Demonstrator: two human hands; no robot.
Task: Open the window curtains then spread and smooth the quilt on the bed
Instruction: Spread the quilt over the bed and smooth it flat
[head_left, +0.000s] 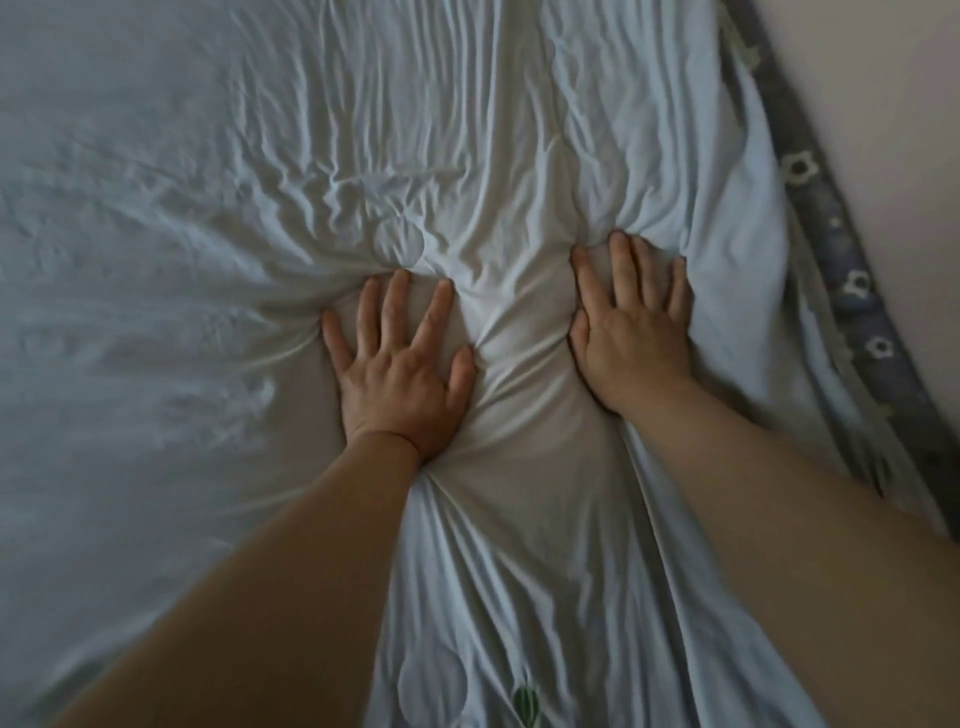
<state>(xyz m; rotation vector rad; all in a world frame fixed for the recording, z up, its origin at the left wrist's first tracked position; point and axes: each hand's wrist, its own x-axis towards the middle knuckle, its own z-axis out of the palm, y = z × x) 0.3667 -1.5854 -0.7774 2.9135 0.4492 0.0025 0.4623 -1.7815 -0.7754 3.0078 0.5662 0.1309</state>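
Both of your hands lie palm-down on the pale blue quilt (208, 182), which covers the bed across nearly the whole view and stops just short of the patterned bed edge (852, 291) along the wall (883, 104) on your right. Your left hand (400, 358) and right hand (631, 332) press side by side, the fingers (397, 301) straight and spread, gripping nothing. The cloth dents under each palm.

What the next stroke turns on is the ridge (511, 322) of bunched cloth standing between your two thumbs. Its long axis runs straight away from you, in line with your forearms, and beyond the fingertips it opens into a fan of creases further up the bed. So the slack lies between the hands and ahead of them, not outside them.

I judge that sweeping the hands apart, left toward the open side and right toward the wall, would flatten it. Pushing forward would likely only drive the creases on. Your right hand is nearer the quilt's edge and has less room to travel.
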